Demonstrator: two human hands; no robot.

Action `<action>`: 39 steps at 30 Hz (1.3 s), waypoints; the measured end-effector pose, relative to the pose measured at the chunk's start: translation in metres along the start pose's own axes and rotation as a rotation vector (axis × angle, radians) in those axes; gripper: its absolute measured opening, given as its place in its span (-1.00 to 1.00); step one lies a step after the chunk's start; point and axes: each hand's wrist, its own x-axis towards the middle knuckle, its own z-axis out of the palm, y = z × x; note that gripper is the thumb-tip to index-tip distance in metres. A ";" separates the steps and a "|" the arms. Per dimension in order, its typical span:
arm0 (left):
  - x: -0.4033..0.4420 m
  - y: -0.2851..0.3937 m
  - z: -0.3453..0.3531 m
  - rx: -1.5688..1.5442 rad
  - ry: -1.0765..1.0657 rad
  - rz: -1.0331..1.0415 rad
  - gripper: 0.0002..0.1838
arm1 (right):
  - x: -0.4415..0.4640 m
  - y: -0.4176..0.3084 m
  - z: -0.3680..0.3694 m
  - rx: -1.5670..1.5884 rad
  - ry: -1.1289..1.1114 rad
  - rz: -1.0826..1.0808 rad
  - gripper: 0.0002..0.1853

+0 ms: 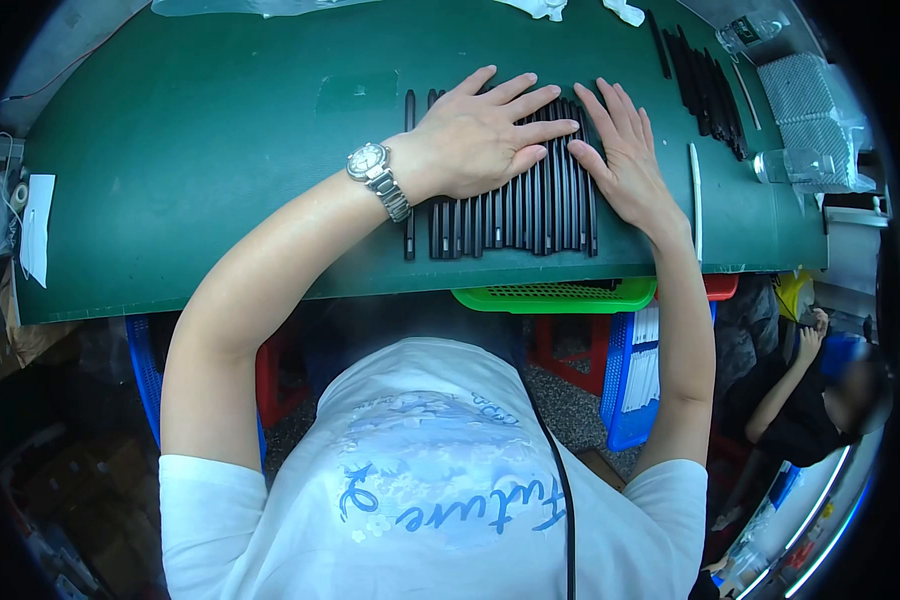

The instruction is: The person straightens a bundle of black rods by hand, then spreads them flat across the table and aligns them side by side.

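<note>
Several slim black pen-like sticks (515,215) lie side by side in a row on the green table, their long sides running away from me. My left hand (480,135), with a metal watch (370,165) on the wrist, rests flat across the row with fingers spread. It covers the upper middle of many sticks. At the right end, my right hand (625,165) lies with fingers stretched out, its thumb and index finger beside the last sticks. One black stick (409,225) lies a little apart at the row's left. Neither hand grips anything.
The green table (200,150) also carries a loose pile of black sticks (708,90), a white stick (696,200), clear bottles (795,166) and a white textured stack (802,95). A green basket (560,297) sits below the front edge. Another person (805,390) is at the right.
</note>
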 end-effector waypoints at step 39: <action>-0.079 -0.013 -0.062 0.444 -0.142 0.270 -0.47 | 0.038 -0.103 -0.049 -0.293 -0.303 -0.660 -0.72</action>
